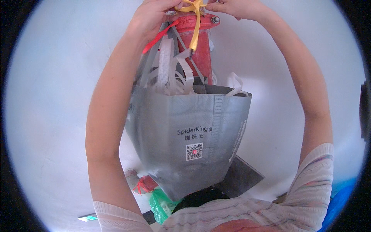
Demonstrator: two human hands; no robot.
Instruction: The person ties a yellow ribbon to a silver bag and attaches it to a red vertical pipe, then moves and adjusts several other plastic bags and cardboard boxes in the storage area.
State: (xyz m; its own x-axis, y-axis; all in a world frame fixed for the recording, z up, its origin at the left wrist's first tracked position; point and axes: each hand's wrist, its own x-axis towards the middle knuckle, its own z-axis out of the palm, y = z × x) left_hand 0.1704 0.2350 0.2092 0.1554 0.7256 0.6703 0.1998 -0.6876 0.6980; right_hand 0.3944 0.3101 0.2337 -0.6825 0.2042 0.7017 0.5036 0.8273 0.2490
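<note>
At the top edge of the view, my left hand (152, 16) and my right hand (239, 8) are raised on either side of a red pipe (200, 55). Between them is a yellow strap (195, 32), knotted or looped at the pipe, with one end hanging down. My left fingers pinch its left loop; the fingertips of my right hand hold its right side. A red strap (159, 37) slants down beside my left hand. Below hangs a grey shopping bag (185, 116) with printing and a code on its front. White straps (165, 63) stick out of its mouth.
A bolted red pipe coupling (188, 23) lies just under the knot. Beneath the bag are a green plastic bag (161, 206), a lower pipe section with red string (145, 184) and a dark flat panel (243, 177). A pale wall (58, 101) stands behind. Something blue (342, 206) shows at lower right.
</note>
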